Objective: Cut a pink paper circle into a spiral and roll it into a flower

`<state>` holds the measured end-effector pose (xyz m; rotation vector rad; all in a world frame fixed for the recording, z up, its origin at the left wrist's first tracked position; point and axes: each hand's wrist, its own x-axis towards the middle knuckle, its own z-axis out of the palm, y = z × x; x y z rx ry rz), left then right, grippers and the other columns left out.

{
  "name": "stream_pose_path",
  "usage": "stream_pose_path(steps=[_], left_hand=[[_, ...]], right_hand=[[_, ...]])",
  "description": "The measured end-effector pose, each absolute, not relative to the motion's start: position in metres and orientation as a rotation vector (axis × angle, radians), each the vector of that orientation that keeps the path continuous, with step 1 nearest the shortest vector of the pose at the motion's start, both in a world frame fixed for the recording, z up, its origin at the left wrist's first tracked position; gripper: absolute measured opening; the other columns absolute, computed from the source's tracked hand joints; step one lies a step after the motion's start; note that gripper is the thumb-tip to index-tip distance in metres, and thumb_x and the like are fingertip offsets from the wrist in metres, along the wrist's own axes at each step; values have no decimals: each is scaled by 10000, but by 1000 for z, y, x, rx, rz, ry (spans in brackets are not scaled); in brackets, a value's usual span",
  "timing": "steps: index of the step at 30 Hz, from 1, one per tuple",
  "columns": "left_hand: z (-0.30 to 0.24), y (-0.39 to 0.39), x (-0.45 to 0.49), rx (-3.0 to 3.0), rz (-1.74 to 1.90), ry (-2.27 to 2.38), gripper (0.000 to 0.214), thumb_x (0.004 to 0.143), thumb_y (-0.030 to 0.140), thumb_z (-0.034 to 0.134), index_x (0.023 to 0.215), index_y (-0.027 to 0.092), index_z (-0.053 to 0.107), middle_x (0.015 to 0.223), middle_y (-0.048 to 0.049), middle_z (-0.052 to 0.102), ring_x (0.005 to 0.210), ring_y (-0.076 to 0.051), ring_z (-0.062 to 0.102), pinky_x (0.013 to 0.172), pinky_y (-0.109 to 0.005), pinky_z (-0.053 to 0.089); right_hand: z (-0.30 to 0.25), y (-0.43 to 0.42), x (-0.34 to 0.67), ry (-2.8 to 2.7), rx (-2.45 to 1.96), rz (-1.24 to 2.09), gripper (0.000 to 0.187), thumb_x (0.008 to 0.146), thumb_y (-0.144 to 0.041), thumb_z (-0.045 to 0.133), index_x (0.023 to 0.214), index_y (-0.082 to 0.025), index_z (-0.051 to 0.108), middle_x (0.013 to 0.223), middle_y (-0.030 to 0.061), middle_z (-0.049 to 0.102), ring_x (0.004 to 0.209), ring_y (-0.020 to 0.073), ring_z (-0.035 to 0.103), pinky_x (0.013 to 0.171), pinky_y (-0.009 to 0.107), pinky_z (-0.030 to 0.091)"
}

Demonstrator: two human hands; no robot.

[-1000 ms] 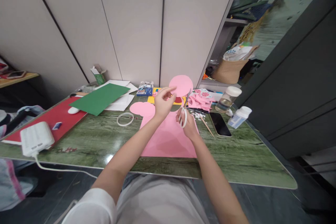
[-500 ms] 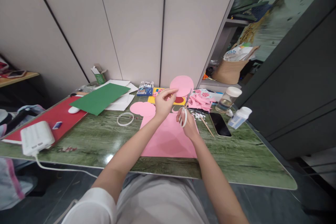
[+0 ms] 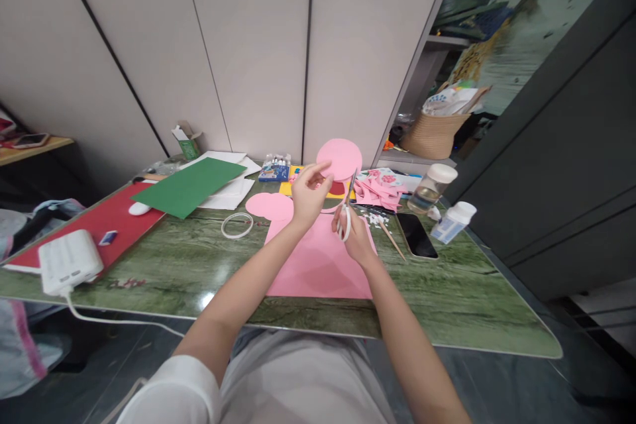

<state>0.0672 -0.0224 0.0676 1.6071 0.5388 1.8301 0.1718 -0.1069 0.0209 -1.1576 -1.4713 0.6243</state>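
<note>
My left hand (image 3: 311,195) pinches the lower left edge of a round pink paper circle (image 3: 340,158), raised above the table. In my right hand (image 3: 352,230) are white-handled scissors (image 3: 344,222), their blades pointing up at the circle's lower right edge. A narrow curved pink strip hangs below the circle, between the two hands. Under my hands lies a pink paper sheet (image 3: 318,265). Left of it rest overlapping pink paper circles (image 3: 268,206) and a white ring (image 3: 237,226), perhaps a tape roll.
Pink paper scraps (image 3: 380,191), a wooden stick (image 3: 392,240), a phone (image 3: 417,236), a clear jar (image 3: 432,189) and a white bottle (image 3: 454,222) stand or lie at right. Leftward are green paper (image 3: 191,185), red paper (image 3: 129,242) and a white power bank (image 3: 70,261) with a cable.
The circle has shifted slightly left and up in my left hand. The scissors' blades have moved a little left with it, and more of the curved strip shows below.
</note>
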Motion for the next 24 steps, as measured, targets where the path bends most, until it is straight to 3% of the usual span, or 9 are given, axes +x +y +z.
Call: stream_pose_path(steps=[11,24], left_hand=[[67,-23,67,1647,1802,527,256,726,234,652,975,182,679,926,-63,616,689,-87,539,635,-213,469],[69,-25,67,1606,1790,511,166,771,269,608,870,173,701,880,-69,659,857,-142,612,779,-274,501]], right_hand=[[21,-107,172,-1442,-1153,637,331,928,-475,293,813,-205,446,638,-17,480,536,113,393,527,262,304],[24,-109,171,-1468,-1165,628,338,926,-470,298,772,-206,444,627,-14,483,553,122,413,539,264,317]])
